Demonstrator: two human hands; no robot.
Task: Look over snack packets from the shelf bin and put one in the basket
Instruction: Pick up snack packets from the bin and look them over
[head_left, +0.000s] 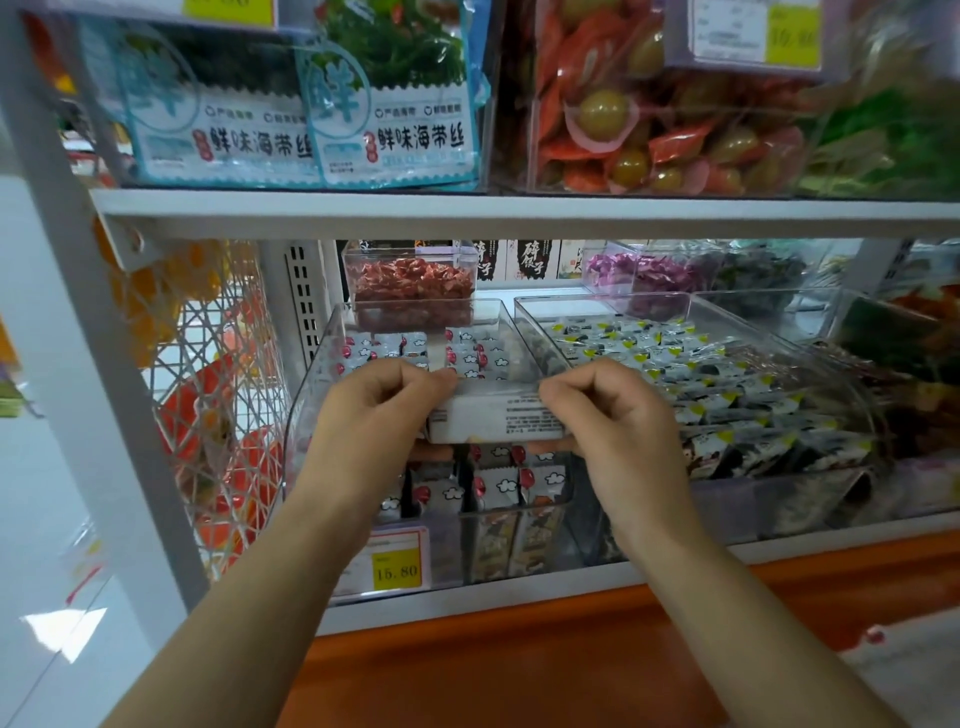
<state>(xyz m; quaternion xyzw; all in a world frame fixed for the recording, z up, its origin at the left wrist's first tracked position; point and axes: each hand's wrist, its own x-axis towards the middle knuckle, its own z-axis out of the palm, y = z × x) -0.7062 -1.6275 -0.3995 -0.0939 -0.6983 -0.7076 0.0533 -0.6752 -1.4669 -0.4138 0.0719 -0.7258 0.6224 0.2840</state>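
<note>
Both hands, the left hand (374, 405) and right hand (602, 410), are pinching a white snack packet (496, 415) at frame centre, over the clear shelf bin (306, 410); inspection seems underway. Next, carrying it to the basket, unseen here.

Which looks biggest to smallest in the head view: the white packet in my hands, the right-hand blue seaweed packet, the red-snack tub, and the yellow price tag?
1. right-hand blue seaweed packet
2. red-snack tub and white packet, about alike; the packet's ends are hidden
3. yellow price tag
</note>
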